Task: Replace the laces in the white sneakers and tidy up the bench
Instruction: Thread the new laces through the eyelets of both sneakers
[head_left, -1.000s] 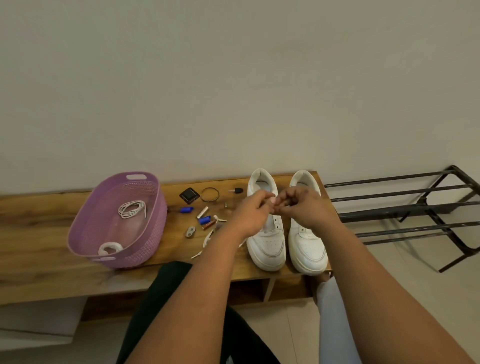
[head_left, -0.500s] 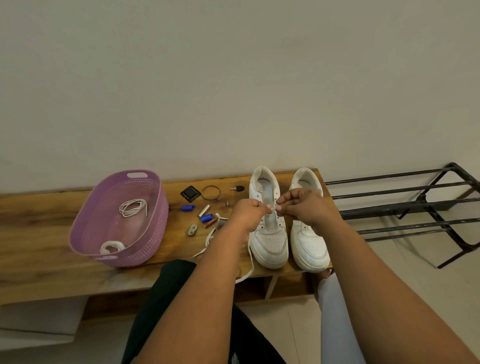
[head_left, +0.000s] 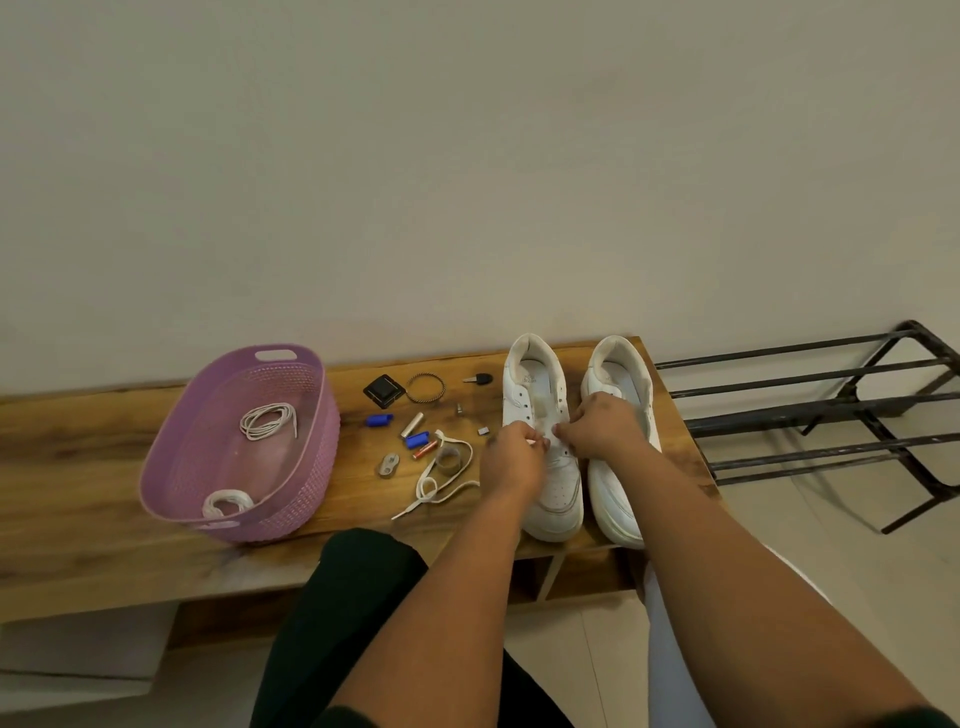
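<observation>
Two white sneakers stand side by side on the wooden bench, toes toward me: the left sneaker and the right sneaker. My left hand and my right hand meet over the lower eyelets of the left sneaker, both pinching a white lace end there. The rest of that flat white lace trails in loops on the bench left of my left hand. The upper eyelets of the left sneaker are empty.
A purple basket at the left holds a thin coiled lace and a white bundle. Small clutter lies between basket and shoes: black square case, ring, key, blue pieces, batteries. A black metal rack stands right.
Both hands have dropped from above the shoes down to the left sneaker's lower eyelets, and the lace now lies looped on the bench instead of hanging over its edge.
</observation>
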